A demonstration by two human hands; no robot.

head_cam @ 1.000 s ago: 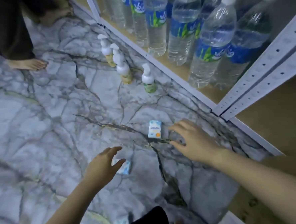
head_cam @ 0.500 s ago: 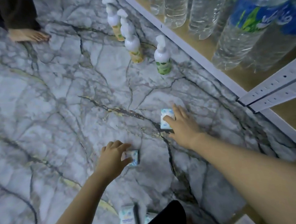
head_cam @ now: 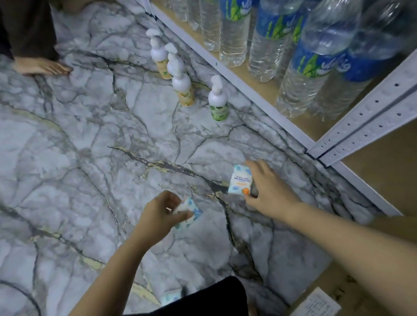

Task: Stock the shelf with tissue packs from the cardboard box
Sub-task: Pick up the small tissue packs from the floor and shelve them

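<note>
Two small tissue packs, white with blue print, are in my hands above the marbled floor. My left hand [head_cam: 161, 215] grips one tissue pack [head_cam: 190, 212], fingers curled round its left end. My right hand [head_cam: 268, 190] holds the other tissue pack [head_cam: 239, 180] upright, with an orange dot at its lower corner. A further pack [head_cam: 171, 298] lies near my knee at the bottom. The cardboard box [head_cam: 333, 294] with a white label shows at the bottom right. The shelf [head_cam: 398, 168] with a wooden board and white rail runs along the right.
Large water bottles [head_cam: 316, 61] fill the shelf's left section. Three pump bottles [head_cam: 181, 86] stand on the floor beside the shelf rail. Another person's bare foot [head_cam: 42, 68] and dark trouser leg are at the top left.
Both hands came down onto the packs lying on the floor and closed on them. The packs are now lifted and tilted in my grip.
</note>
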